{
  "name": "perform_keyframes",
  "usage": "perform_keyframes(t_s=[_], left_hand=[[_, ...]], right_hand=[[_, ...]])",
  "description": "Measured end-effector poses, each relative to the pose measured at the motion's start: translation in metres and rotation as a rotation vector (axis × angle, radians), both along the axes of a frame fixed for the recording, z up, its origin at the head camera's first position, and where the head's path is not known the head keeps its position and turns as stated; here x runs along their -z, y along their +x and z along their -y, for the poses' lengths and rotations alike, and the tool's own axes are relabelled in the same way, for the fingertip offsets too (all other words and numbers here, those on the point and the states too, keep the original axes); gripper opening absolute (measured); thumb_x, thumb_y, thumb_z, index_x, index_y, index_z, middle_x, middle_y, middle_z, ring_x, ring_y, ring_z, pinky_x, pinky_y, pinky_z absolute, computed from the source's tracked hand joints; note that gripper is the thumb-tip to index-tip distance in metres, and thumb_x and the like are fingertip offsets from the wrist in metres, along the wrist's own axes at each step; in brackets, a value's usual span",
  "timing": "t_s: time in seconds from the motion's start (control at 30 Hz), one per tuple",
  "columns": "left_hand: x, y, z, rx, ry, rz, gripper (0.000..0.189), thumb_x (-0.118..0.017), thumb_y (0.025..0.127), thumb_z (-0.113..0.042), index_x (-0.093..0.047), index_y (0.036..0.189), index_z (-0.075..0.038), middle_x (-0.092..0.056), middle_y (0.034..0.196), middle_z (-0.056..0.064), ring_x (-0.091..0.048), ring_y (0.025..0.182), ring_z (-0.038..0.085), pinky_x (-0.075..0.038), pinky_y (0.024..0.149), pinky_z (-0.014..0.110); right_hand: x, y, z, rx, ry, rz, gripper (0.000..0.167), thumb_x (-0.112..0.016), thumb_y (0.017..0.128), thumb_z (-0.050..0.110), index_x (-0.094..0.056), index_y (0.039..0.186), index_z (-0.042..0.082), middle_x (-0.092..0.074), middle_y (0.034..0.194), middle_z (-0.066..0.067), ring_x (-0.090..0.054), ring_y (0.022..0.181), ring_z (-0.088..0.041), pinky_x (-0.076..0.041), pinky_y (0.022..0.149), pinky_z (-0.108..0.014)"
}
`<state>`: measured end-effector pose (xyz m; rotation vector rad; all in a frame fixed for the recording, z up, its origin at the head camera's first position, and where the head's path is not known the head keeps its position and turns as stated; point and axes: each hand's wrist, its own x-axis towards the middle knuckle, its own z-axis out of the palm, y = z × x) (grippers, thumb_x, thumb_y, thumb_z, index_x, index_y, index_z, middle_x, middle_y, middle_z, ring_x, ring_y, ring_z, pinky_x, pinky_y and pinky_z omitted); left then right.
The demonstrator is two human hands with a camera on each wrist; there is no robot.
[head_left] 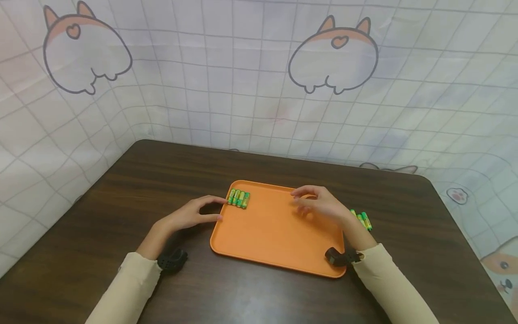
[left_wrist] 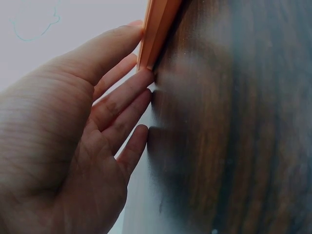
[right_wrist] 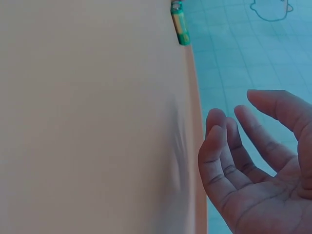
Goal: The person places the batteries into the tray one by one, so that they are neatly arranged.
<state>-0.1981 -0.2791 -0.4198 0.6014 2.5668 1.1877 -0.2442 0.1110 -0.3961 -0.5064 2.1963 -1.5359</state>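
An orange tray lies on the dark table, with several green-and-yellow batteries side by side in its far left corner. My left hand is at the tray's left edge, thumb and fingers relaxed, fingertips right at the rim. Over the right part of the tray hovers my right hand, its fingers loosely bent with nothing between them. In the right wrist view a battery shows at the tray's far side, away from the right hand.
More green batteries lie on the table right of the tray, partly hidden behind my right forearm. The dark wooden table meets a white grid-patterned curtain at the back and sides. Black wrist cameras sit on both wrists.
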Motion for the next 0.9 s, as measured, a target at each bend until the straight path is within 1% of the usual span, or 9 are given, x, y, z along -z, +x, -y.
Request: perform_keyframes(t_s=[0.17, 0.27, 0.53, 0.63, 0.77, 0.9], left_hand=[[-0.001, 0.001, 0.003, -0.005, -0.007, -0.004, 0.054, -0.069, 0.092, -0.034, -0.053, 0.140, -0.014, -0.049, 0.144, 0.011, -0.039, 0.136, 0.033, -0.032, 0.109, 0.056], [-0.001, 0.001, 0.004, 0.001, -0.007, -0.009, 0.054, -0.069, 0.092, -0.034, -0.053, 0.140, -0.014, -0.049, 0.144, 0.011, -0.039, 0.136, 0.033, -0.033, 0.109, 0.056], [-0.001, 0.000, 0.004, 0.001, -0.005, -0.014, 0.054, -0.069, 0.092, -0.033, -0.053, 0.140, -0.014, -0.049, 0.143, 0.012, -0.040, 0.136, 0.034, -0.032, 0.109, 0.056], [-0.001, 0.000, 0.003, 0.000, -0.006, -0.018, 0.054, -0.069, 0.092, -0.033, -0.054, 0.139, -0.014, -0.050, 0.143, 0.012, -0.040, 0.135, 0.033, -0.032, 0.109, 0.056], [0.001, 0.000, 0.002, 0.005, -0.010, -0.017, 0.054, -0.069, 0.092, -0.034, -0.054, 0.139, -0.014, -0.050, 0.143, 0.012, -0.041, 0.135, 0.033, -0.032, 0.109, 0.056], [0.001, 0.000, 0.001, 0.008, -0.009, -0.012, 0.054, -0.069, 0.092, -0.034, -0.053, 0.139, -0.014, -0.050, 0.143, 0.011, -0.040, 0.135, 0.033, -0.032, 0.109, 0.056]], right_hand=[[-0.003, 0.001, -0.014, 0.020, 0.026, -0.005, 0.046, -0.067, 0.094, 0.022, -0.056, 0.131, -0.003, -0.058, 0.122, -0.023, -0.066, 0.089, -0.032, -0.056, 0.076, -0.039], [-0.005, 0.001, -0.023, 0.028, 0.037, -0.009, 0.047, -0.068, 0.094, 0.022, -0.055, 0.131, -0.004, -0.057, 0.122, -0.023, -0.066, 0.090, -0.031, -0.056, 0.077, -0.039], [-0.013, 0.003, -0.045, 0.004, 0.038, -0.041, 0.048, -0.067, 0.095, 0.022, -0.054, 0.131, -0.006, -0.054, 0.126, -0.028, -0.066, 0.095, -0.037, -0.054, 0.086, -0.045], [-0.016, 0.004, -0.054, 0.030, 0.051, -0.059, 0.047, -0.068, 0.094, 0.022, -0.056, 0.130, -0.004, -0.055, 0.127, -0.028, -0.065, 0.096, -0.037, -0.053, 0.087, -0.046], [-0.016, 0.007, -0.069, 0.053, 0.058, -0.082, 0.045, -0.067, 0.094, 0.019, -0.056, 0.129, -0.006, -0.057, 0.125, -0.028, -0.065, 0.094, -0.031, -0.055, 0.084, -0.043], [-0.014, 0.010, -0.082, 0.050, 0.061, -0.083, 0.044, -0.066, 0.094, 0.015, -0.054, 0.129, -0.010, -0.062, 0.112, -0.022, -0.063, 0.083, -0.024, -0.055, 0.076, -0.038]])
